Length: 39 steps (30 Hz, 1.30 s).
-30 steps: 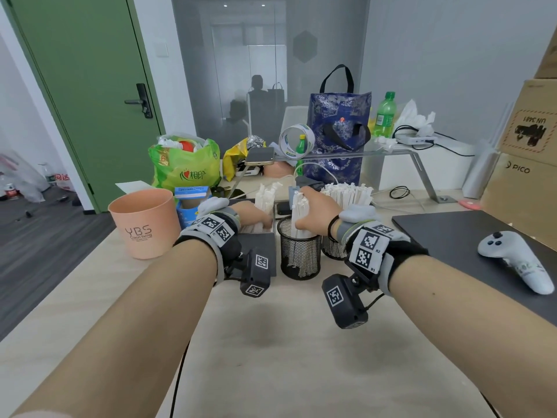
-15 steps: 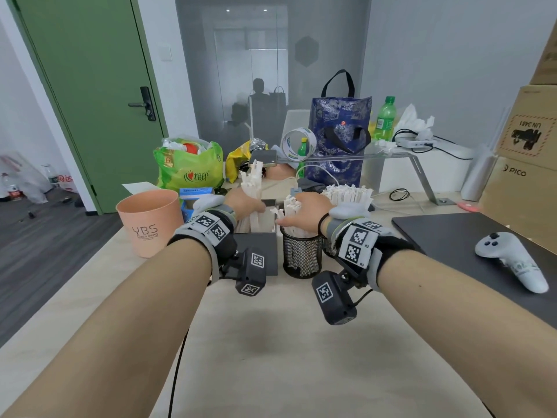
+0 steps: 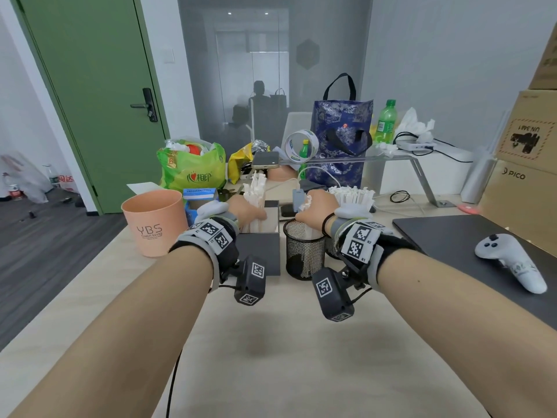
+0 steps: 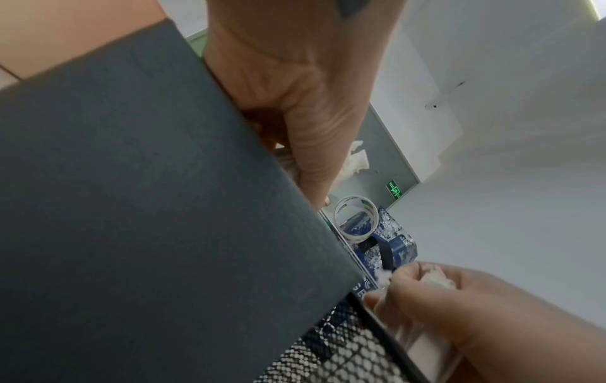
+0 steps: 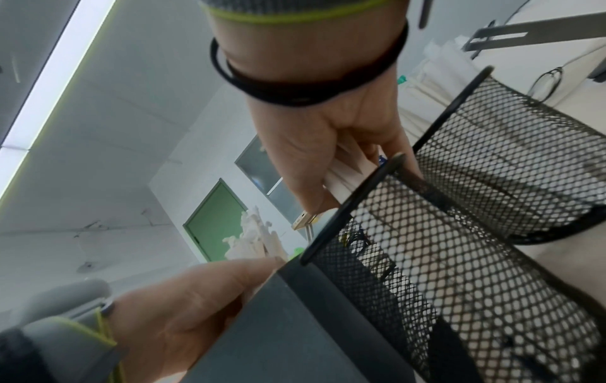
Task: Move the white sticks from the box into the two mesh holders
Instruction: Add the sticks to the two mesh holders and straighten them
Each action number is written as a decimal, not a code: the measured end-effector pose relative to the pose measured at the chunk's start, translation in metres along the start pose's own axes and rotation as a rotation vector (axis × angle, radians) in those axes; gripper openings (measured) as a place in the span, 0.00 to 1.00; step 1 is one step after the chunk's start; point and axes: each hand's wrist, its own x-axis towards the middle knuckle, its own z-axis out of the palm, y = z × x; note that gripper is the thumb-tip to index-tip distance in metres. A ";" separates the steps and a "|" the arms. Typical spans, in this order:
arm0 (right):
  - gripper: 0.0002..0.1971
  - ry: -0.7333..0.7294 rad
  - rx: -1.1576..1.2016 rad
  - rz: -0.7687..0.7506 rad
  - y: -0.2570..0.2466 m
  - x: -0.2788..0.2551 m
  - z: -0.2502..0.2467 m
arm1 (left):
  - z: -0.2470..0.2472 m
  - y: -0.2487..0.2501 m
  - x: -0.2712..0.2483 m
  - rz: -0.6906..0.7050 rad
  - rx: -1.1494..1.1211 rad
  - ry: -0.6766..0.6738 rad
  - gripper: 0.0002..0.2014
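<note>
cluttered office desk, pale wood top [image 3: 271,342], with a green door and a glass partition behind it. a dark box [image 3: 260,242] stands just left of a black mesh holder [image 3: 303,251]; a second mesh holder [image 5: 524,145] sits close behind on the right, already crowded with white sticks [image 3: 352,194].

left hand [image 3: 245,211] reaches into the top of the box, fingers curled round a bundle of sticks [image 3: 254,191] that stands upright and rises above the box rim. right hand [image 3: 316,206] is closed around another bundle [image 5: 347,168] whose lower ends are already inside the near holder, the fist just above its rim.

the sticks look paper-wrapped, thin and very light, so weight is no concern; the trouble is likely slip and splay. smooth wrappers may slide against each other, and a loose bundle could fan out or shed a stick over the rim. they seem fairly stiff along their length but would probably crease if squeezed hard. a good hold is likely round the middle of the bundle, firm enough to keep it together, with the ends kept level so they enter the holder's mouth as one.
</note>
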 end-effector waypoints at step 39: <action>0.11 -0.073 0.181 -0.128 0.028 -0.033 -0.032 | 0.008 0.041 -0.057 0.227 -0.686 -0.069 0.07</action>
